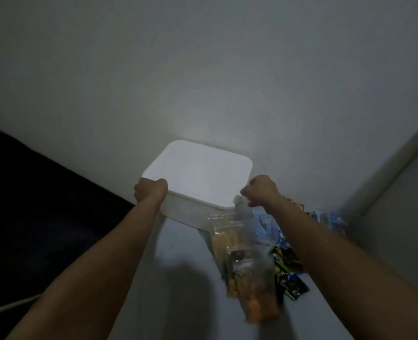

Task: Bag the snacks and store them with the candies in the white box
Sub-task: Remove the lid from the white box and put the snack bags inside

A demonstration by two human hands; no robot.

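The left hand [151,190] grips the near left corner of the lidded white box [198,177], which sits on the bench [178,246] by the wall. The right hand [260,190] pinches the top of a clear bag [244,261] of snacks, hanging just right of the box. Candies [289,273] lie beneath.

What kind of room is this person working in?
Probably a dim room at home, though little shows. A plain white wall backs a pale surface holding a lidded white box, a clear bag of snacks and loose candy packets.
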